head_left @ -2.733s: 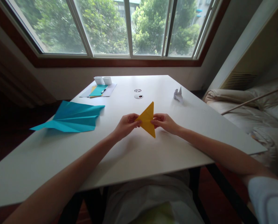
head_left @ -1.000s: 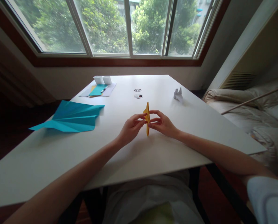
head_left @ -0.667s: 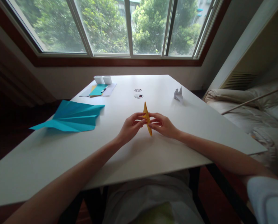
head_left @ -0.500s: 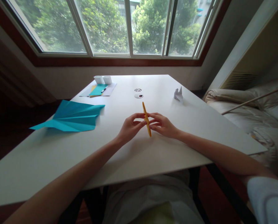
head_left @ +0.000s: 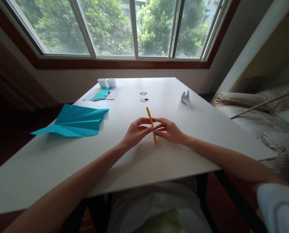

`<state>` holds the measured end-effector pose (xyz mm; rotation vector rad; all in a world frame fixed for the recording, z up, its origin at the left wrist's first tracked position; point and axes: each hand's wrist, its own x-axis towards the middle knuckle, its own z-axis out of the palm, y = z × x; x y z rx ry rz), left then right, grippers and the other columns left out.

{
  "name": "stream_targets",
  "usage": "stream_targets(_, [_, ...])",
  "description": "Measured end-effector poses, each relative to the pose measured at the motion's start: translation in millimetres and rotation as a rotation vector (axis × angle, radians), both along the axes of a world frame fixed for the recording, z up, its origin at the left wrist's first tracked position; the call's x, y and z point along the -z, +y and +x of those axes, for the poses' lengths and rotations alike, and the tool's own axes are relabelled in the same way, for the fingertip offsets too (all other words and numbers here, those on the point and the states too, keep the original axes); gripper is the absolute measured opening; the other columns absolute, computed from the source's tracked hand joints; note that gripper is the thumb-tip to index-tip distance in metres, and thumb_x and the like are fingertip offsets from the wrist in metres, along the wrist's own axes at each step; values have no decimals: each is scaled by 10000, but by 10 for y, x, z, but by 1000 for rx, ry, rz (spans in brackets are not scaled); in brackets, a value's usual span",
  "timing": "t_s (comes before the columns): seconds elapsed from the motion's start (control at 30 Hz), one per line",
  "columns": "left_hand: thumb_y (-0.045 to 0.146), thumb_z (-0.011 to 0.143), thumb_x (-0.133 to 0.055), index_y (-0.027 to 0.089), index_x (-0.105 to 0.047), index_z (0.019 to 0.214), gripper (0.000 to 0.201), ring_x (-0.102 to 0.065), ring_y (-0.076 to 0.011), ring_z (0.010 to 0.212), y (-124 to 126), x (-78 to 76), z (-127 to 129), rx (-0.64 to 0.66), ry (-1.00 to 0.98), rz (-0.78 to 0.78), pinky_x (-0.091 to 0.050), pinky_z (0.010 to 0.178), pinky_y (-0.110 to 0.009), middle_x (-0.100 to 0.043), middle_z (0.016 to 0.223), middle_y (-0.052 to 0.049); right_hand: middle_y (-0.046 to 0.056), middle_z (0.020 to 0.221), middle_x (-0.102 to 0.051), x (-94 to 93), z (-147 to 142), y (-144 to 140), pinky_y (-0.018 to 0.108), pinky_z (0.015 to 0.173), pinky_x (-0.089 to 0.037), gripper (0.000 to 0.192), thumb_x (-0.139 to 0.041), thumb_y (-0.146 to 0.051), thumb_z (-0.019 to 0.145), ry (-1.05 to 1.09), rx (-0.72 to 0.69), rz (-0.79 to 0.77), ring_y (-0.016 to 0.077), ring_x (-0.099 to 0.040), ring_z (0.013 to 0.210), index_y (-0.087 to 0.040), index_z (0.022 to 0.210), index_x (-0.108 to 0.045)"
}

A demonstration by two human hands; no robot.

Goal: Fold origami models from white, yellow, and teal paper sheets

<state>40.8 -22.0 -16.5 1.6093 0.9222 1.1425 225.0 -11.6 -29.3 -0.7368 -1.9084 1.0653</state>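
Note:
A folded yellow paper stands on edge above the middle of the white table, so I see it almost as a thin strip. My left hand pinches it from the left with thumb and fingertips. My right hand pinches it from the right. The fingertips of both hands meet at the paper's middle, and its lower tip points down at the tabletop.
A large blue folded paper plane lies at the table's left. At the back left lie sheets with a teal paper and pen and two small white cups. A white origami figure stands at the back right. Bedding lies right of the table.
The yellow paper showed as a wide flat triangle; it has since been pressed together and turned edge-on between both hands. Its top now leans slightly to the left.

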Motion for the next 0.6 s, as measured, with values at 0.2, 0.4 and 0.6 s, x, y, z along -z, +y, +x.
stream_targets(0.2, [312,708,-675,134,-588,986,342,-623,-212,893,5,11,-2,-8,17,19,-525,758,-374,-625,1045,-105,86,1174,-524,0,1,-5,374,784,-572,485,-632,-327,753,0,4,-4,192,-645,901,-242,1211,-494])
stream_targets(0.4, [287,728,-652,144,-589,1006,320,-630,-196,868,21,33,-4,11,2,29,-517,751,-353,-623,1076,-104,88,1176,-534,-18,-11,-10,379,790,-571,475,-633,-319,753,5,10,-14,187,-647,893,-230,1200,-496])
stream_targets(0.6, [263,738,-618,146,-591,990,279,-628,-193,846,3,1,5,12,-7,17,-519,724,-344,-628,1047,-93,91,1189,-524,-32,-13,-19,372,779,-573,468,-624,-308,761,2,24,-7,182,-644,888,-219,1200,-489])
